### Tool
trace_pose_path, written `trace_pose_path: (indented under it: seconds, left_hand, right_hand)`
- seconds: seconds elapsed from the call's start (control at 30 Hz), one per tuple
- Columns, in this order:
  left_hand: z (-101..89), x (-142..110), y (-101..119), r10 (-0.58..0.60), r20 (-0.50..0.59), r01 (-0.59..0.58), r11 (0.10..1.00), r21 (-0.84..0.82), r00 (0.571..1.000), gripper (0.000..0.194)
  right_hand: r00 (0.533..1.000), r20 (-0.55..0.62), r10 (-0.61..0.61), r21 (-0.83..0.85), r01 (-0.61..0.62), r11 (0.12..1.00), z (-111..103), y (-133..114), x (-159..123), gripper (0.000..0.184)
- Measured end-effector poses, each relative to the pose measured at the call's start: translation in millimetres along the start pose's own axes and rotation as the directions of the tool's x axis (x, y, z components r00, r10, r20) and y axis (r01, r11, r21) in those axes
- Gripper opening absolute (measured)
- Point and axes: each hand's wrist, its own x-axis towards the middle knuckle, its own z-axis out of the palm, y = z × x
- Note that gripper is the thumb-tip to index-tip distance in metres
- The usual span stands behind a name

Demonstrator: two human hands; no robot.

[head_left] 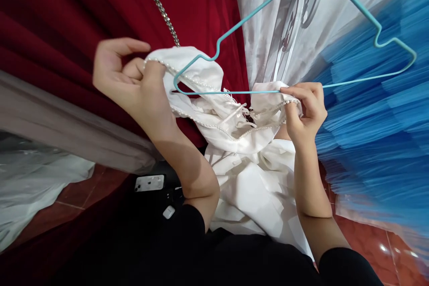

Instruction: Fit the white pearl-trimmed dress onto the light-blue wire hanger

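Note:
A white dress [258,183] with pearl-beaded edging hangs down in front of me, its bodice spread between my hands. On the left, my left hand [130,76] pinches the beaded edge of one shoulder part between thumb and fingers. My right hand [306,109] grips the beaded edge on the other side, its fingers against the lower bar of a light-blue hanger [264,6]. The hanger's left end passes into the left shoulder opening. Its right end sticks out bare beyond my right hand. Ribbon lacing shows in the middle of the bodice.
Dark red fabric [201,4] hangs behind, with a beaded chain [157,2] in front of it. A blue ruffled tulle gown [378,111] fills the right side. A phone [149,183] and a small white case [169,212] lie on a black surface at lower left.

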Motion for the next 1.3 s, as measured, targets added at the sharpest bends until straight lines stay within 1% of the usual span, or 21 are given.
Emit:
trace_pose_path:
  seconds: [0.07, 0.13, 0.23, 0.3, 0.4, 0.47, 0.53, 0.6, 0.67, 0.7, 0.73, 0.8, 0.83, 0.87, 0.9, 0.97, 1.03, 1.13, 1.17, 1.23, 1.3]
  left_hand:
    - [9.5, 2.8, 17.9, 0.036, 0.076, -0.044, 0.994, 0.098, 0.996, 0.026]
    - [20.7, 0.7, 34.5, 0.003, 0.175, -0.032, 0.986, 0.163, 0.984, 0.022]
    - [36.8, -8.0, 51.7, -0.184, 0.250, 0.147, 0.976, 0.159, 0.951, 0.029]
    - [44.2, -15.5, 54.7, -0.237, 0.298, 0.209, 0.970, 0.123, 0.925, 0.034]
    - [50.1, -29.5, 48.6, -0.146, 0.366, 0.149, 0.989, 0.021, 0.919, 0.035]
    - [51.6, -41.5, 43.0, -0.056, 0.307, 0.086, 0.993, -0.085, 0.950, 0.033]
    - [51.4, -55.5, 40.0, 0.009, 0.189, 0.022, 0.986, -0.163, 0.982, 0.024]
    - [48.8, -69.9, 39.5, -0.011, 0.116, 0.031, 0.984, -0.173, 0.993, 0.012]
    - [44.0, -83.1, 38.6, -0.102, 0.194, 0.132, 0.980, -0.146, 0.976, 0.008]
    - [41.3, -88.8, 37.0, -0.166, 0.280, 0.207, 0.971, -0.122, 0.945, 0.010]
    - [38.9, -93.9, 34.1, -0.236, 0.381, 0.288, 0.954, -0.084, 0.894, 0.013]
    - [36.4, -101.9, 24.6, -0.366, 0.578, 0.421, 0.906, 0.042, 0.729, 0.023]
    - [36.9, -105.0, 18.6, -0.417, 0.635, 0.464, 0.880, 0.103, 0.650, 0.028]
    - [38.8, -107.4, 12.5, -0.447, 0.663, 0.498, 0.858, 0.128, 0.600, 0.033]
    - [42.0, -109.2, 6.9, -0.457, 0.667, 0.534, 0.839, 0.104, 0.588, 0.038]
    - [51.3, -111.6, 0.2, -0.431, 0.620, 0.610, 0.786, -0.099, 0.655, 0.043]
    - [61.5, -112.9, 1.1, -0.415, 0.568, 0.670, 0.644, -0.369, 0.711, 0.032]
    - [71.5, -115.4, 11.0, -0.417, 0.571, 0.707, 0.414, -0.573, 0.707, 0.025]
    - [72.8, -116.3, 14.0, -0.419, 0.571, 0.708, 0.395, -0.585, 0.706, 0.028]
    - [72.6, -117.2, 17.2, -0.418, 0.561, 0.699, 0.443, -0.561, 0.715, 0.036]
    - [69.7, -115.4, 16.2, -0.409, 0.560, 0.690, 0.507, -0.517, 0.720, 0.044]
  right_hand:
    - [1.000, -0.004, 0.009, 0.016, -0.009, 1.000, 0.3, -1.2, -0.3, 0.021]
    - [0.999, -0.013, 0.033, 0.028, -0.033, 0.999, 0.6, -2.2, -0.8, 0.021]
    - [0.998, -0.039, 0.045, 0.046, -0.043, 0.998, 1.9, -1.9, -1.0, 0.022]
    - [0.998, -0.058, 0.008, 0.067, -0.005, 0.998, 3.5, 0.1, -0.7, 0.022]
    - [0.995, -0.097, -0.029, 0.078, 0.036, 0.996, 6.7, 3.9, -0.4, 0.018]
    - [0.994, -0.113, -0.016, 0.072, 0.024, 0.997, 8.4, 5.5, -0.6, 0.016]
    - [0.993, -0.117, -0.007, 0.075, 0.016, 0.997, 9.4, 5.8, -0.9, 0.015]
    - [0.993, -0.121, -0.015, 0.087, 0.025, 0.996, 9.3, 5.3, -1.0, 0.016]
    - [0.993, -0.115, -0.022, 0.093, 0.032, 0.995, 8.3, 4.3, -0.9, 0.017]
    - [0.994, -0.106, -0.021, 0.091, 0.031, 0.995, 7.6, 3.7, -0.9, 0.018]
    - [0.995, -0.095, -0.020, 0.086, 0.028, 0.996, 6.9, 3.2, -1.0, 0.019]
    - [0.997, -0.075, -0.017, 0.073, 0.023, 0.997, 6.0, 2.5, -1.2, 0.019]
    - [0.997, -0.071, -0.016, 0.069, 0.021, 0.997, 5.9, 2.2, -1.2, 0.019]
    - [0.997, -0.069, -0.016, 0.067, 0.020, 0.998, 6.2, 1.9, -1.3, 0.020]
    - [0.997, -0.073, -0.015, 0.067, 0.020, 0.998, 6.7, 1.6, -1.3, 0.020]
    - [0.996, -0.084, -0.018, 0.072, 0.024, 0.997, 8.3, 1.0, -1.3, 0.022]
    - [0.996, -0.090, -0.024, 0.084, 0.032, 0.996, 9.6, 0.9, -2.1, 0.026]
    - [0.997, -0.065, -0.039, 0.085, 0.044, 0.995, 9.1, 3.6, -7.6, 0.035]
    - [0.997, -0.060, -0.049, 0.076, 0.053, 0.996, 8.0, 5.7, -10.6, 0.038]
    - [0.994, -0.083, -0.073, 0.038, 0.076, 0.996, 3.9, 12.1, -17.1, 0.038]
    - [0.979, -0.192, -0.073, -0.022, 0.070, 0.997, -3.9, 21.5, -21.4, 0.035]
